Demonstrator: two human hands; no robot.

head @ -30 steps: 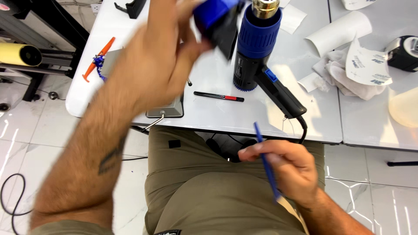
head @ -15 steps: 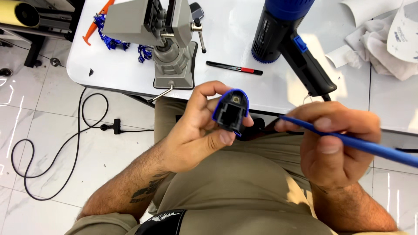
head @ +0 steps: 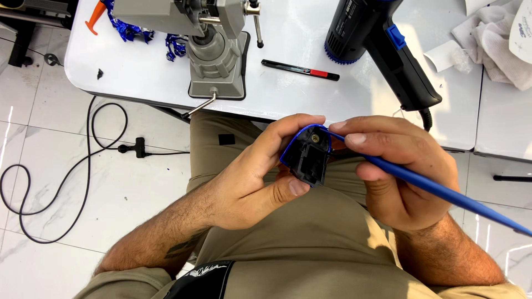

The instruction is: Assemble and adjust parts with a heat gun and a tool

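Blue-rimmed small black plastic housing (head: 306, 160): left hand (head: 252, 182) closed around it; right hand (head: 396, 171) grips long blue plastic pry tool (head: 443, 191), tip at rim. Keep angle shallow, light pressure.

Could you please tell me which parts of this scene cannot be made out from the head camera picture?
- Underside of the small black part with the blue rim: covered by the left hand.
- Tip of the blue tool: hidden where it meets the rim; its far end is cut off by the right edge. The right hand covers its middle.
- Heat gun nozzle: cut off by the top edge.
- Bench vise jaws: cut off by the top edge.
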